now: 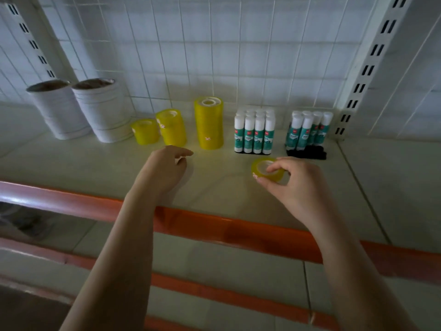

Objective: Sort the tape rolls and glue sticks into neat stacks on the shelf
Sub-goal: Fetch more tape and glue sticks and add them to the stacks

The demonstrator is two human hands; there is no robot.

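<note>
My right hand [292,181] pinches a single yellow tape roll [262,172] lying on the white shelf [214,185], thumb at its near rim and fingers over its top. My left hand [167,167] hovers just above the shelf with loosely curled fingers and holds nothing. Behind it stand three yellow tape stacks: a short one [145,131], a middle one [171,127] and a tall one [209,123]. Glue sticks with white caps and green labels stand in a full block [254,133] and a smaller group [307,131] on a black holder.
Two tall stacks of white tape rolls [78,108] stand at the back left. A white wire grid [214,44] backs the shelf, with a slotted upright [372,63] at the right. An orange rail [214,225] edges the shelf front; lower shelves lie below.
</note>
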